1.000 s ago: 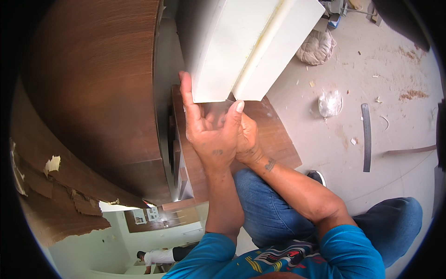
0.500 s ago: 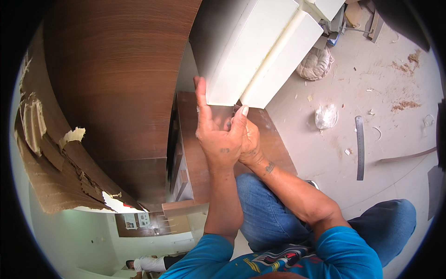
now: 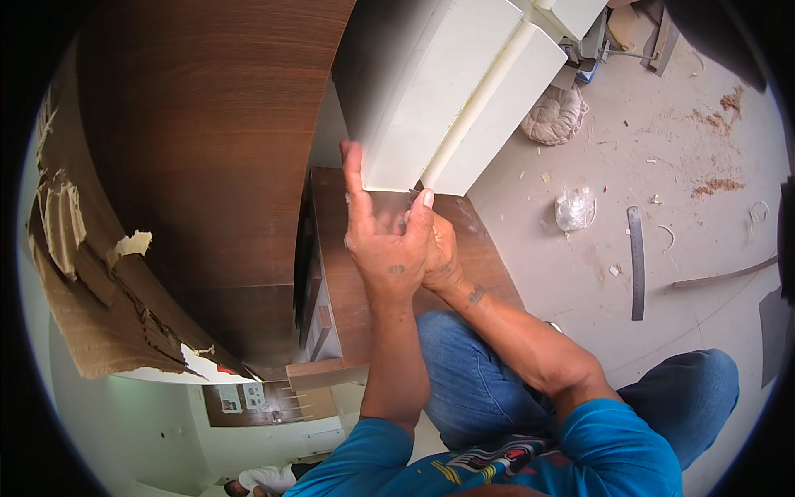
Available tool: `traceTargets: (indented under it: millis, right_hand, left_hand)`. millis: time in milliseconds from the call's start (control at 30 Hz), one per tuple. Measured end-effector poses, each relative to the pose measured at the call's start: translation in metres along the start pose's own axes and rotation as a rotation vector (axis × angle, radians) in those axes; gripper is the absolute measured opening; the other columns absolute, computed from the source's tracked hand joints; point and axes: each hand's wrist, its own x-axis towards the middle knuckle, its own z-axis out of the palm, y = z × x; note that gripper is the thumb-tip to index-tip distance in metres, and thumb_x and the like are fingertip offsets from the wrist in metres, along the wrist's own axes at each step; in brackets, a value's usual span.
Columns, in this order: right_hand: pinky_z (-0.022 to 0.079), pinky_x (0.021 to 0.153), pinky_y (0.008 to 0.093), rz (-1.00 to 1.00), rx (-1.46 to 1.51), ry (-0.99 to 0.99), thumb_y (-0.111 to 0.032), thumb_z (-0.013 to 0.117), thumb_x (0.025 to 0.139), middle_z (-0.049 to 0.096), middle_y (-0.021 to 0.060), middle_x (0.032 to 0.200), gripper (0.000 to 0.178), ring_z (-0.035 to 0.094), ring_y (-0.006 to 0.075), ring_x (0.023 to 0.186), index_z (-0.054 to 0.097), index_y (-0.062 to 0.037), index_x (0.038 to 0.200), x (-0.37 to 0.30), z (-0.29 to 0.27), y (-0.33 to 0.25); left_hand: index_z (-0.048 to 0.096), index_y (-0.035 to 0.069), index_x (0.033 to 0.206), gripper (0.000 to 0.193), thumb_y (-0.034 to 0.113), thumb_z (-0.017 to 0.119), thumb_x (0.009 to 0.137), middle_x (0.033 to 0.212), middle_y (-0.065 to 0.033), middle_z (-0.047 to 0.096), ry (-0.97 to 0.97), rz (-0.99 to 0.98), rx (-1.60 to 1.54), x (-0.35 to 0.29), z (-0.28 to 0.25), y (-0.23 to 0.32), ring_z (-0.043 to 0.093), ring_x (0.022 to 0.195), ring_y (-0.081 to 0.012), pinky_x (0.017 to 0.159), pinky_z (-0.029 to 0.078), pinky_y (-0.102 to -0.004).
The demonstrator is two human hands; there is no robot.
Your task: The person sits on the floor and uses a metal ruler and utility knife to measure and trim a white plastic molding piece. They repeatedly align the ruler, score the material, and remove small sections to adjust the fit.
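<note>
A white box-like panel piece (image 3: 431, 91) with a seam down its length stands tilted in front of me. Its lower end meets both my hands. My left hand (image 3: 385, 253) has a finger stretched up along the panel's left corner, its thumb raised near the seam and other fingers partly bent. Mostly behind it, my right hand (image 3: 443, 253) is closed, its fingers largely hidden. A small dark piece (image 3: 414, 195) shows at the seam's end by the thumb; I cannot make out its kind. Below the hands lies a brown wood-grain board (image 3: 484, 265).
A large brown wood-grain panel (image 3: 199, 166) rises on the left, with torn cardboard (image 3: 108, 306) beside it. On the floor at right are a metal ruler (image 3: 635, 265), a clear plastic bag (image 3: 575, 209), a round cushion (image 3: 555, 116) and sawdust. A person (image 3: 267, 479) appears at lower left.
The view has shifted slightly, so most things sit a little further left. Both hands keep nearly the same pose at the panel's end. The person at lower left has moved lower.
</note>
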Motion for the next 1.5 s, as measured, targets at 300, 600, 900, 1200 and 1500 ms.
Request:
traceTargets:
  millis: [300, 600, 900, 1200, 1500]
  right_hand:
    - [0.053, 0.073, 0.0331, -0.021, -0.065, -0.038, -0.037, 0.048, 0.113, 0.068, 0.0063, 0.086, 0.044, 0.062, 0.0146, 0.080, 0.067, 0.0004, 0.102, 0.004, -0.004, -0.001]
    - [0.055, 0.073, 0.0341, -0.011, -0.085, -0.060, -0.039, 0.047, 0.113, 0.072, 0.0093, 0.083, 0.047, 0.068, 0.0170, 0.079, 0.069, 0.0013, 0.101, 0.008, -0.005, -0.001]
    - [0.053, 0.066, 0.0352, -0.030, -0.122, -0.075, -0.039, 0.048, 0.113, 0.069, 0.0100, 0.075, 0.049, 0.065, 0.0164, 0.072, 0.067, 0.0021, 0.094, 0.011, -0.011, 0.002]
    - [0.051, 0.060, 0.0325, -0.070, -0.253, 0.102, -0.033, 0.051, 0.110, 0.066, 0.0078, 0.073, 0.041, 0.061, 0.0137, 0.064, 0.062, 0.0019, 0.092, 0.003, -0.017, -0.007]
    - [0.050, 0.057, 0.0361, -0.250, -1.011, 0.543, -0.038, 0.051, 0.108, 0.062, 0.0094, 0.064, 0.042, 0.063, 0.0195, 0.059, 0.065, -0.0013, 0.093, 0.031, -0.129, -0.145]
  left_hand:
    - [0.027, -0.004, 0.165, 0.083, -0.006, 0.072, 0.094, 0.149, -0.0276, 0.052, 0.008, -0.012, -0.022, 0.000, 0.002, -0.001, 0.056, 0.137, -0.0331, 0.110, 0.053, -0.0466]
    - [0.028, -0.004, 0.164, 0.081, -0.006, 0.070, 0.095, 0.150, -0.0275, 0.052, 0.014, -0.019, -0.051, 0.001, 0.003, 0.000, 0.055, 0.138, -0.0326, 0.110, 0.053, -0.0443]
    - [0.029, -0.003, 0.164, 0.081, -0.006, 0.070, 0.095, 0.151, -0.0265, 0.051, 0.026, -0.021, -0.058, 0.001, 0.004, 0.001, 0.055, 0.138, -0.0317, 0.111, 0.052, -0.0444]
    - [0.034, -0.003, 0.161, 0.086, -0.002, 0.081, 0.090, 0.147, -0.0248, 0.054, 0.124, -0.032, -0.017, -0.001, 0.009, 0.019, 0.058, 0.132, -0.0300, 0.105, 0.055, -0.0417]
    - [0.074, -0.004, 0.101, 0.027, 0.009, 0.090, 0.085, 0.096, -0.0067, 0.069, 0.333, -0.185, 0.122, -0.023, 0.005, 0.006, 0.065, 0.080, -0.0116, 0.069, 0.062, -0.0259]
